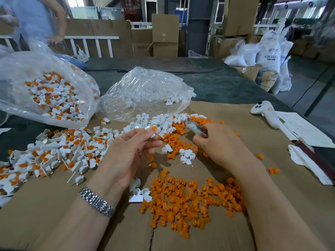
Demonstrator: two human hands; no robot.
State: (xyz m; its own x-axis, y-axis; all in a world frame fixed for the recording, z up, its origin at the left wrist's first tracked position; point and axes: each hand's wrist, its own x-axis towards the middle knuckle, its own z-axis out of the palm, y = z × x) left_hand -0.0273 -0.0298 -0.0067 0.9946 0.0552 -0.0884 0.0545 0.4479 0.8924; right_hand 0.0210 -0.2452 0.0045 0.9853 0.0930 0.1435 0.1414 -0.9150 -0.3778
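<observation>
Orange and white filled the middle of the frame. The left hand point(126, 153) was raised at centre, palm turned toward the camera, its thumb and fingertips pinching a small white cap point(152, 133) with an orange plug point(154, 128) seated in its top. The other fingers were loosely curled below it. A metal watch point(97, 201) sat on that wrist at lower left.

The right hand point(217, 144), just right of centre, was curled round a blurred grey object point(194, 126) whose tip stuck out toward the held cap without touching it. What the object was I cannot tell from the blur.

Both hands hovered over a brown cardboard sheet point(54, 214). A loose heap of orange plugs point(190, 200) lay at lower centre between the forearms, and a smaller orange heap point(177, 138) lay beyond the fingers. Bare white caps point(159, 120) were strewn just above that, spilling from the mouth of a clear plastic bag point(145, 87) at upper centre. At the left edge lay a wide scatter of fitted caps point(54, 151), white with orange, and above it a second clear bag point(49, 69) held more of the same.

At the right edge lay a white handheld device point(264, 113) beside some paper sheets point(304, 131). Another person point(36, 19) stood at upper left, and white sacks point(268, 55) were stacked at upper right.
</observation>
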